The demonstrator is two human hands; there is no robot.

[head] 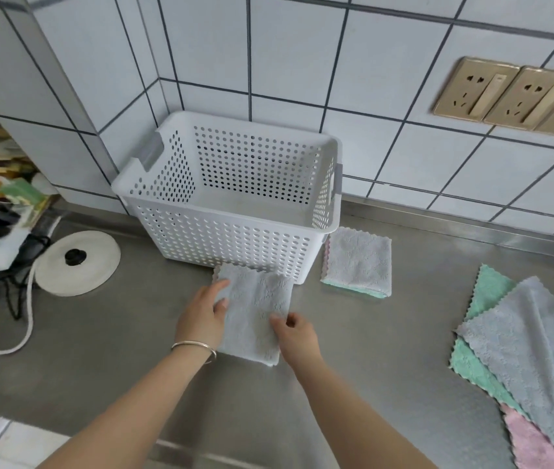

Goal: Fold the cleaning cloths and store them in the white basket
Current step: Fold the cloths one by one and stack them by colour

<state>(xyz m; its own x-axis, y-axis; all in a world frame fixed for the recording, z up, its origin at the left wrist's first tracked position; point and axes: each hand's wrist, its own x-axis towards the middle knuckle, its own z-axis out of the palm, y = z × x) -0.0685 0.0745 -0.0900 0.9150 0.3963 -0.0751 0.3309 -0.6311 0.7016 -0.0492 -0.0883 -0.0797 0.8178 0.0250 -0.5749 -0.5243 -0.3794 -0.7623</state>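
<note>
A folded grey cloth [255, 309] lies on the steel counter just in front of the white perforated basket [235, 238], which holds nothing that I can see. My left hand [203, 314] rests flat on the cloth's left edge, fingers spread over it. My right hand [294, 333] pinches the cloth's right edge between thumb and fingers. A stack of folded cloths [356, 262], grey on top with green and pink edges, lies to the right of the basket. Unfolded grey, green and pink cloths [526, 360] lie spread at the far right.
A white round lid with a black knob [77, 262] lies left of the basket. Black cables and a white cord [1, 299] clutter the far left. The tiled wall with gold power sockets [512, 96] stands right behind the basket.
</note>
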